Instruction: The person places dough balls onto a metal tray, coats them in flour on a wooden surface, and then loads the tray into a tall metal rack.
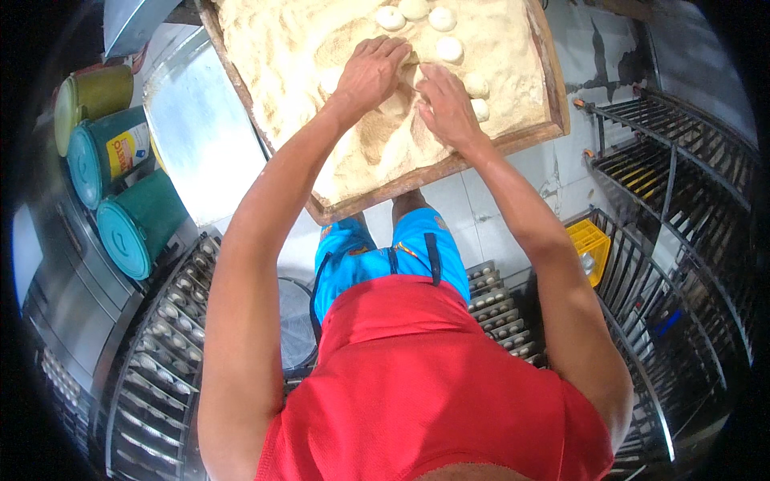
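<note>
Yellowish meal or flour lies thick over a wood-rimmed board (377,192). On it, my left hand (373,72) reaches in from the left, its fingers bent and close together at a pale piece of dough (413,74). My right hand (447,104) comes from the other side, fingers curled toward the same dough, its thumb lower down. Both hands partly hide the piece. Round white dough balls sit just beyond and to the right of my hands, among them one dough ball (450,50) near my right fingers and another dough ball (391,18) farther off.
Left of the board stand a pale metal sheet (204,128) and several lidded buckets, including a green bucket (132,228). A rack (164,345) with filled trays is at lower left. Black metal racks (674,168) and a yellow crate (589,248) are on the right.
</note>
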### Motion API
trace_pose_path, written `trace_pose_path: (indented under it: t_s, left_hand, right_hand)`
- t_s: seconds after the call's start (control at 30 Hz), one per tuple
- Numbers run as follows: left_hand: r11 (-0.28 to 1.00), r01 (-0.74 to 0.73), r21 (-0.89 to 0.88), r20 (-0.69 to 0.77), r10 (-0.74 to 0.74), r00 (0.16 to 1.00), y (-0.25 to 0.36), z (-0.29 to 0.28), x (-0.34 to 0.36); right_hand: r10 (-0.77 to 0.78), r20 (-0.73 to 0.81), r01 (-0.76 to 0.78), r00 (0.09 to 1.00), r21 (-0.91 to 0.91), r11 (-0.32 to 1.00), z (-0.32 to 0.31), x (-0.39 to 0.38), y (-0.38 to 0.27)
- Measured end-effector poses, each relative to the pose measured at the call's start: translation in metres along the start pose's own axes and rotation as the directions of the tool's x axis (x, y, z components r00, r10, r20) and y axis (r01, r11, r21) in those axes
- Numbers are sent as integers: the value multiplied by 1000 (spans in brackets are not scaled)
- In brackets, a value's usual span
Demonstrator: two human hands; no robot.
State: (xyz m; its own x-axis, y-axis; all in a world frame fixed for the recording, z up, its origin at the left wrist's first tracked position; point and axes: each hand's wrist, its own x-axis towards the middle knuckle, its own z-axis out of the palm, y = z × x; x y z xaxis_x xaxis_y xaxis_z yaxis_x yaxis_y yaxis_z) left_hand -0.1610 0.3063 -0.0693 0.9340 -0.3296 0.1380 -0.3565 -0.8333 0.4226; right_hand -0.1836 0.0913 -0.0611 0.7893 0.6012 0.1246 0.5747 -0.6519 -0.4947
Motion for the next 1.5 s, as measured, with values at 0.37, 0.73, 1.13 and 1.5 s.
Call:
trace_pose_path:
  t_s: [0.37, 0.73, 1.13, 1.5]
  left_hand:
    - [997, -23, 71, 206, 8, 979, 7, -2, -23]
    - [917, 393, -65, -60, -397, 916, -35, -27, -5]
    - [804, 512, -303, -98, -561, 822, -30, -39, -69]
    - [827, 518, -219, 153, -496, 855, -21, -56, -63]
  right_hand:
    - [-8, 213, -18, 977, 117, 993, -8, -31, 3]
    - [189, -161, -202, 969, -68, 977, -28, 42, 42]
    - [296, 69, -283, 953, -156, 946, -47, 57, 65]
    - [91, 76, -84, 993, -86, 993, -22, 29, 62]
